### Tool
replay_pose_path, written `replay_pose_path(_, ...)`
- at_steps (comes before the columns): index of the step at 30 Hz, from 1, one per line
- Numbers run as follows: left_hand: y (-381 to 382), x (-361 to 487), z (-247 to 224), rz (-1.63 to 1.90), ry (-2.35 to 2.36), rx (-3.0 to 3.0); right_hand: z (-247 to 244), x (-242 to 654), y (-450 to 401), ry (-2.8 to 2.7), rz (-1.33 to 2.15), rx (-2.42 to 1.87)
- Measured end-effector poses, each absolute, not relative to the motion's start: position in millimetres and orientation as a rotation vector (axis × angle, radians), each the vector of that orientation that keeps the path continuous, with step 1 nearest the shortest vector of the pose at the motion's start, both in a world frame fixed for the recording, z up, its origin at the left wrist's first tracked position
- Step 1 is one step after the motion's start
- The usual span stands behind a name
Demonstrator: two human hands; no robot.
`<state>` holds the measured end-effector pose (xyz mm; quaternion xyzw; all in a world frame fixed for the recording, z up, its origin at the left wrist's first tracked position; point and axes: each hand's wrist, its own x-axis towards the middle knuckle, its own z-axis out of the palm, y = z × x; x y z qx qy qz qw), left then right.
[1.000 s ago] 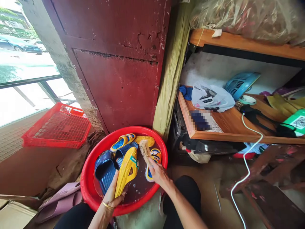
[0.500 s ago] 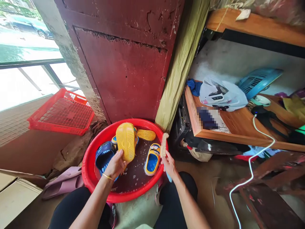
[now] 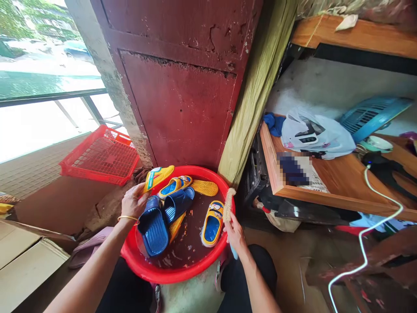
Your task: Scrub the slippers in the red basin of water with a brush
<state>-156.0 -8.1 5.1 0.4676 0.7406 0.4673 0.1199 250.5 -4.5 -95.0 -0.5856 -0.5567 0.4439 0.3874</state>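
A red basin (image 3: 176,277) holds dark water and several slippers. At its upper left rim my left hand (image 3: 133,202) grips a yellow slipper (image 3: 159,175), raised and tilted. My right hand (image 3: 235,234) is closed round a brush (image 3: 229,203) with pale bristles and a light blue handle, over the right rim. Near the brush lies a yellow slipper with a blue insole (image 3: 212,224). Blue slippers (image 3: 153,232) rest in the left half, beside another yellow and blue slipper (image 3: 175,186). A yellow sole (image 3: 205,188) faces up at the back.
A red plastic crate (image 3: 100,158) sits at the left by the window, above cardboard. Pink slippers (image 3: 86,250) lie left of the basin. A dark red door (image 3: 182,108) stands behind it. At right, a wooden shelf (image 3: 312,195) bears a plastic bag and a blue fan; a white cable hangs down.
My left hand has moved left with the yellow slipper, which is now turned over on its side, uncovering the slippers beneath. The brush remains in my right hand. The view has shifted slightly left.
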Motion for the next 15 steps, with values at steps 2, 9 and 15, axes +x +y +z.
replay_pose_path(2,-5,-164,-3,1.051,2.355,1.500,-97,250,-5,-1.418,1.125,-1.488)
replay_pose_path(9,-28,-71,-52,0.975,1.953,1.854,-97,252,-6,-1.427,1.153,-1.462)
replay_pose_path(15,-32,70,-120,0.779,1.800,1.331,-99,250,-5,-1.386,1.136,-1.427)
